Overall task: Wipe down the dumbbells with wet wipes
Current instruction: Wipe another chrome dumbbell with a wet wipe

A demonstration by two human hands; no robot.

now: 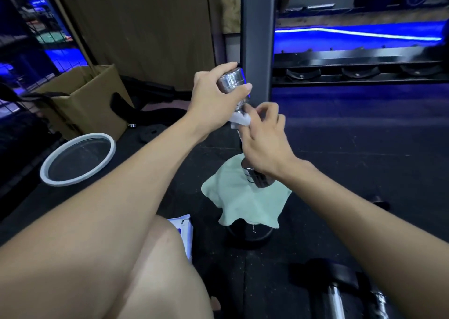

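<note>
"Two hands busy?"
"Yes. My left hand [213,93] grips the upright dumbbell [234,82] on the green cloth [245,204]; my right hand [262,134] pinches the wipe [239,120]. I'd rotate steadily, wiping the whole handle."

The dumbbell [243,114] stands tilted at frame centre, its lower end on a cloth [240,202] draped over a weight plate [250,236] on the floor [340,173]. A bowl [77,159] sits at left, a cardboard box [87,100] above it, a rack [359,73] at upper right.
</note>
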